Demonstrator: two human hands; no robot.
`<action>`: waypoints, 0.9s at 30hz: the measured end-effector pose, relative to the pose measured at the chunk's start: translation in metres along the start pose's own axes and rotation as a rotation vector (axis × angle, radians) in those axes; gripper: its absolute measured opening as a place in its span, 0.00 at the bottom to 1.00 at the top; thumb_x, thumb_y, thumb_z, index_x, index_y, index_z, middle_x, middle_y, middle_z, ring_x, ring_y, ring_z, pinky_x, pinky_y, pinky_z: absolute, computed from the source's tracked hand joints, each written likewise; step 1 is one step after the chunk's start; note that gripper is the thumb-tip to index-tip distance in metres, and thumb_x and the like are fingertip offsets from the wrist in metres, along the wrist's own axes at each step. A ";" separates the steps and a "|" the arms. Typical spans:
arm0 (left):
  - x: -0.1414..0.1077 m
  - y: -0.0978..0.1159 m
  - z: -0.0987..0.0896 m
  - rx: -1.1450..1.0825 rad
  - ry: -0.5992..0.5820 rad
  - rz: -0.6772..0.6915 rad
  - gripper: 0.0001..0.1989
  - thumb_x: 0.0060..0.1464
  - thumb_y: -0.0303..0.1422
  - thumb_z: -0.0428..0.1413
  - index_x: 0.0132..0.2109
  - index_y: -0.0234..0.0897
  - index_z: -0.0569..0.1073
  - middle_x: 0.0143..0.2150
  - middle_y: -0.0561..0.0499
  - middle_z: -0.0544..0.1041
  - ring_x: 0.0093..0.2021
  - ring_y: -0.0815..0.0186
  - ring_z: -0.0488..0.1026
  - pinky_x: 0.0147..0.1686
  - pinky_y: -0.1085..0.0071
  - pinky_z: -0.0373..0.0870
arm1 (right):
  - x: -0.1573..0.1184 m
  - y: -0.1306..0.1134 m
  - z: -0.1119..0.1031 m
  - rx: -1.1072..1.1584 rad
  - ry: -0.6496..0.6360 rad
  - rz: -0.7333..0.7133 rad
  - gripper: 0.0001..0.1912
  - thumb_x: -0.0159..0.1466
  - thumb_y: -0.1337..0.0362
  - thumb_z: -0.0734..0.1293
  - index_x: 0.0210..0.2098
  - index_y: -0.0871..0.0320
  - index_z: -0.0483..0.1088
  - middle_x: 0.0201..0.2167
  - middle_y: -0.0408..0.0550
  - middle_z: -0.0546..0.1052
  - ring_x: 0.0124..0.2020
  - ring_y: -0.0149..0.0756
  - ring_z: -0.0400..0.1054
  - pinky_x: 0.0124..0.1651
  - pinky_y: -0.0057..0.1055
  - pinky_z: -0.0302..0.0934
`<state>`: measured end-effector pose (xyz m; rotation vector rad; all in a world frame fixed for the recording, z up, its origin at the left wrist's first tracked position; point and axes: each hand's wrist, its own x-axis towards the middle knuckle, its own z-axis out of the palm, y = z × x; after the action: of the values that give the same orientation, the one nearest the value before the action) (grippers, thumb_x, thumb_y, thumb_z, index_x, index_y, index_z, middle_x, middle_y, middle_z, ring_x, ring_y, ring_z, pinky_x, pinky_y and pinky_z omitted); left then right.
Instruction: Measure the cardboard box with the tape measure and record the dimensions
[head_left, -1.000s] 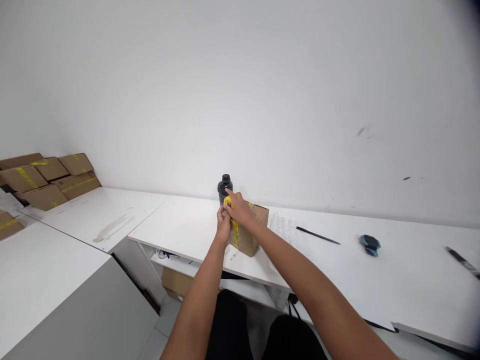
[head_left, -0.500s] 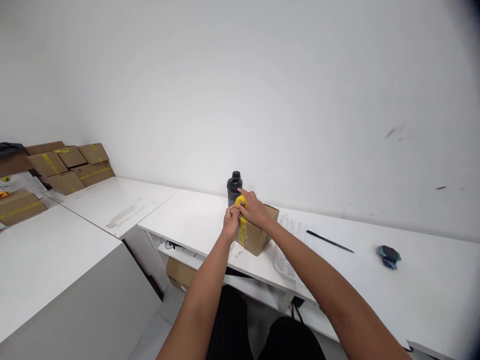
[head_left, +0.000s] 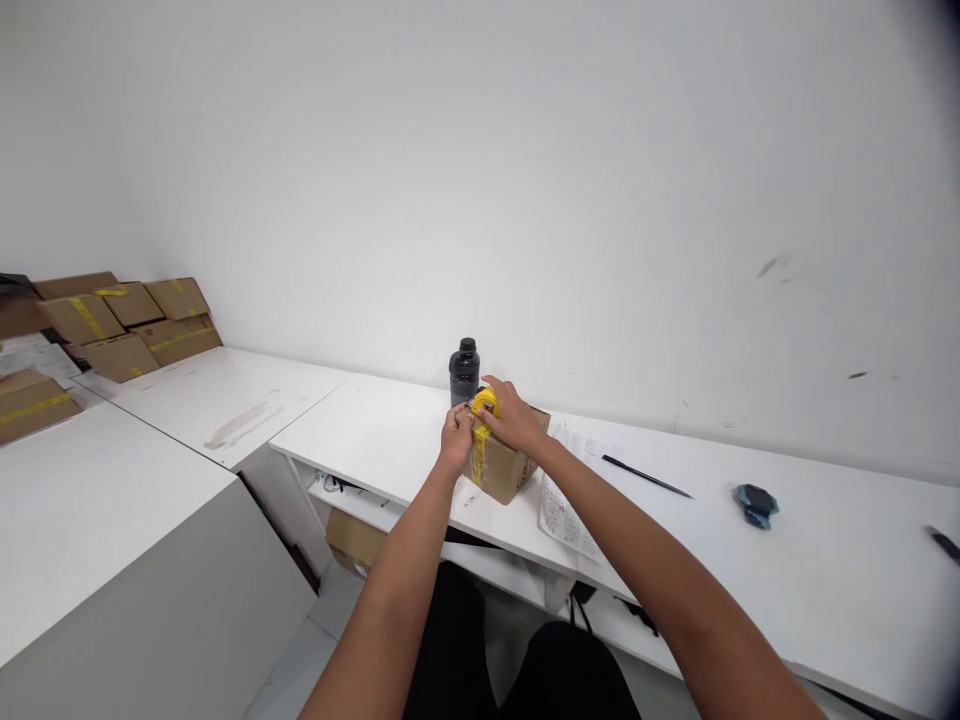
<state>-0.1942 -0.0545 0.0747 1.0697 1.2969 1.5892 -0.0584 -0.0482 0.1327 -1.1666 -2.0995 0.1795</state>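
Observation:
A small brown cardboard box (head_left: 504, 476) with a strip of yellow tape on its near side stands on the white table (head_left: 375, 425). My right hand (head_left: 516, 418) is closed around a yellow tape measure (head_left: 485, 402) above the box's left top edge. At the box's left top corner, my left hand (head_left: 456, 438) has its fingers pinched together, close to the tape measure; what lies between them is too small to make out. Just behind the hands a dark bottle (head_left: 464, 372) with a black cap stands upright.
Right of the box lie printed sheets (head_left: 566, 515), a black pen-like stick (head_left: 646, 476) and a dark blue object (head_left: 756, 505). Taped boxes (head_left: 176, 335) are stacked at the far left. Another box (head_left: 354, 540) sits on the shelf below.
The whole view has shifted slightly, so the table items appear further left. My right hand and the tape measure have moved a little to the right relative to the box and my left hand.

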 end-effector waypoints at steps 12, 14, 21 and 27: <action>-0.001 0.000 0.001 -0.030 -0.003 0.009 0.18 0.54 0.35 0.54 0.53 0.39 0.69 0.50 0.45 0.76 0.46 0.60 0.74 0.46 0.65 0.69 | -0.038 0.016 -0.036 0.064 -0.010 0.068 0.34 0.62 0.57 0.63 0.64 0.53 0.49 0.61 0.54 0.61 0.55 0.46 0.64 0.51 0.41 0.62; -0.002 0.000 0.001 -0.035 -0.006 0.008 0.18 0.54 0.35 0.54 0.53 0.40 0.69 0.50 0.45 0.75 0.45 0.60 0.74 0.46 0.65 0.70 | -0.045 0.018 -0.041 0.070 -0.003 0.081 0.34 0.61 0.57 0.63 0.64 0.53 0.49 0.62 0.54 0.61 0.55 0.45 0.64 0.52 0.41 0.62; -0.002 0.000 0.000 -0.036 -0.008 -0.001 0.19 0.54 0.36 0.54 0.54 0.41 0.69 0.51 0.45 0.75 0.46 0.61 0.74 0.45 0.65 0.70 | -0.063 0.021 -0.060 0.058 -0.007 0.106 0.35 0.61 0.56 0.63 0.65 0.51 0.48 0.62 0.53 0.62 0.52 0.45 0.67 0.49 0.41 0.64; -0.004 0.004 0.000 -0.045 -0.009 0.000 0.19 0.54 0.36 0.55 0.53 0.41 0.69 0.50 0.45 0.75 0.47 0.61 0.73 0.47 0.66 0.70 | -0.071 0.019 -0.075 0.059 -0.004 0.133 0.36 0.61 0.55 0.65 0.65 0.50 0.48 0.58 0.53 0.67 0.50 0.45 0.69 0.48 0.40 0.65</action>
<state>-0.1931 -0.0589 0.0781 1.0482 1.2489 1.6046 0.0273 -0.1087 0.1423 -1.2714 -2.0075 0.3035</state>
